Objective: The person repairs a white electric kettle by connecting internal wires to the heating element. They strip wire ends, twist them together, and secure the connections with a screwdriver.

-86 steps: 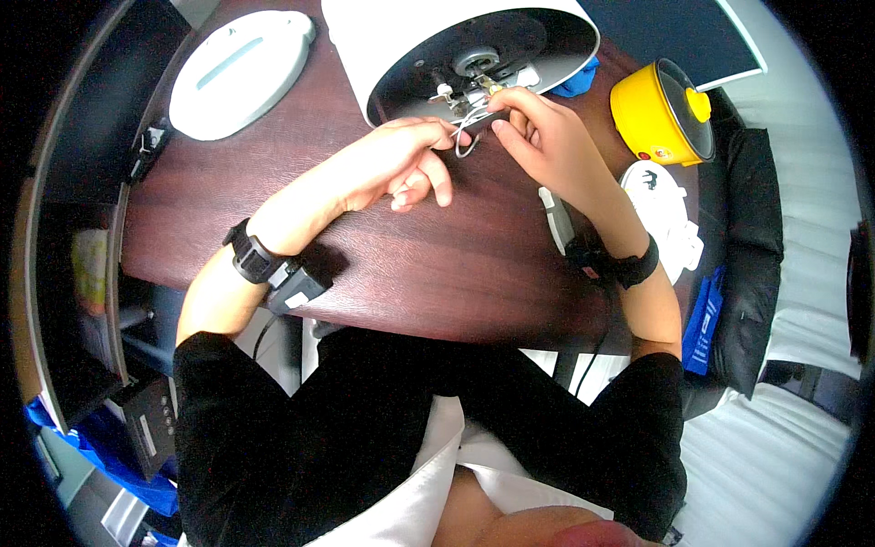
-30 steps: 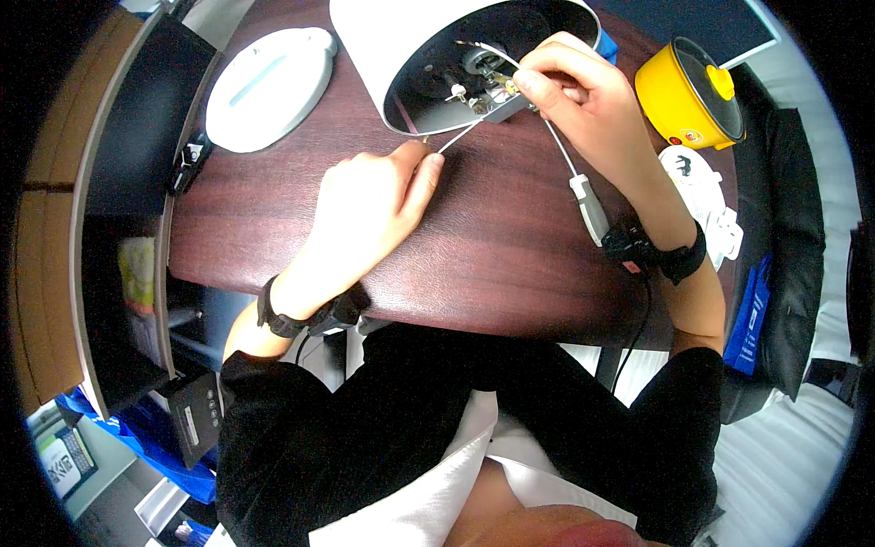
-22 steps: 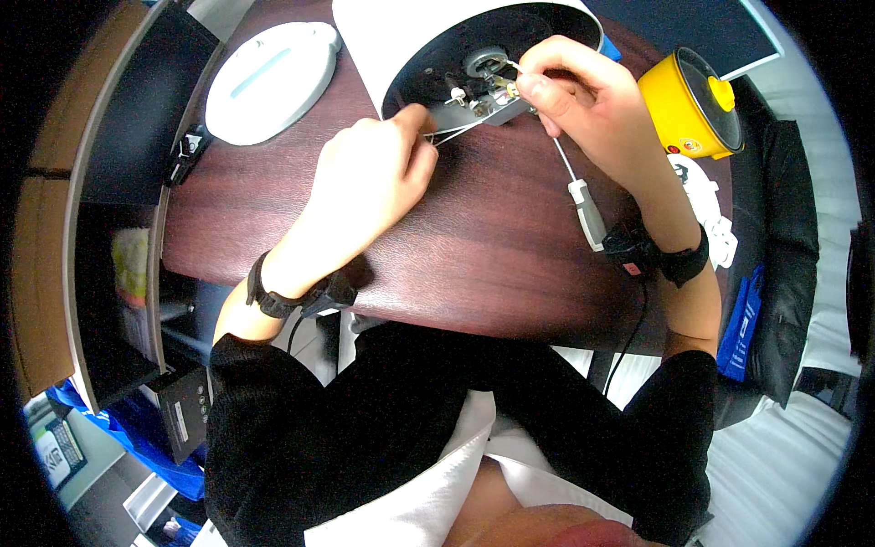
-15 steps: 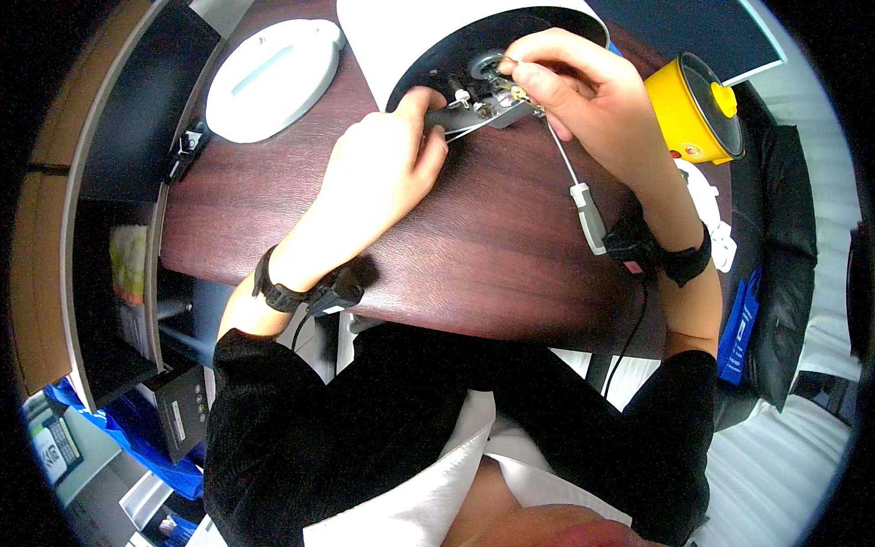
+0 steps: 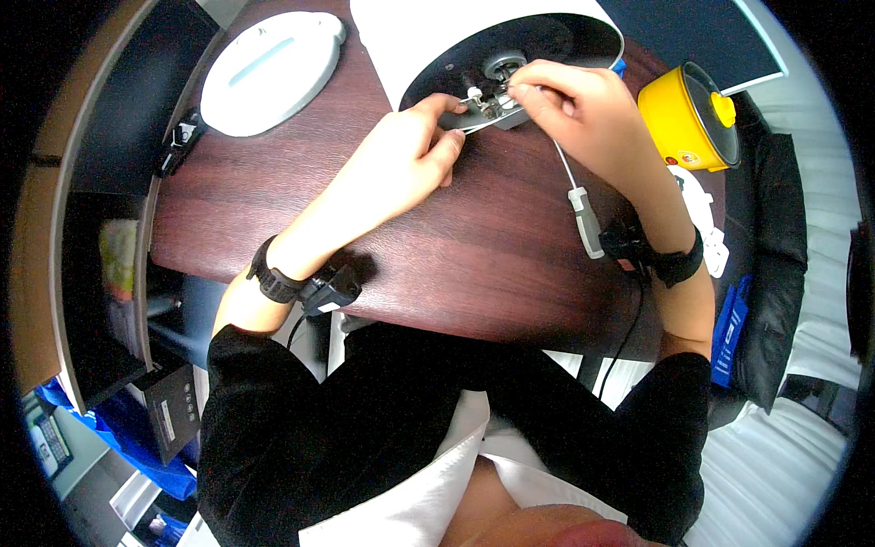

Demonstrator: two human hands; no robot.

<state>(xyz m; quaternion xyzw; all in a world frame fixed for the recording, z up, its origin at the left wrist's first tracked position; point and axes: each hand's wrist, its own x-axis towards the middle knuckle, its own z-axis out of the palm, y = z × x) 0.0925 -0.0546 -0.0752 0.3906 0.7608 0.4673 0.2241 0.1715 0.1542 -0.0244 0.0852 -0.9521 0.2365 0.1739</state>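
A white cylindrical appliance [image 5: 392,27] lies on its side at the back of the table, its dark underside [image 5: 556,41] showing metal fittings and small white connectors [image 5: 475,94]. My left hand [image 5: 392,169] is at the lower left of that opening, its thumb and fingers closed on a thin white wire [image 5: 478,129]. My right hand [image 5: 592,123] is pinched at the fittings; whatever lies between its fingertips is too small to name. Below it rests a grey-and-white handled screwdriver [image 5: 585,221], its shaft pointing toward the appliance. Each wrist wears a black strapped device with a cable.
The brown table [image 5: 437,255] bears a white oval lid [image 5: 283,96] at left, a black object [image 5: 178,141] on its left edge, a yellow pot [image 5: 674,123] and white parts [image 5: 706,246] at right. Dark shelving [image 5: 100,246] stands left; a black cushioned edge [image 5: 775,273] lies right.
My left hand has moved up and right to the opening. The wire end that stuck up above my right fingers has come down among the fittings, with that hand still pinched there.
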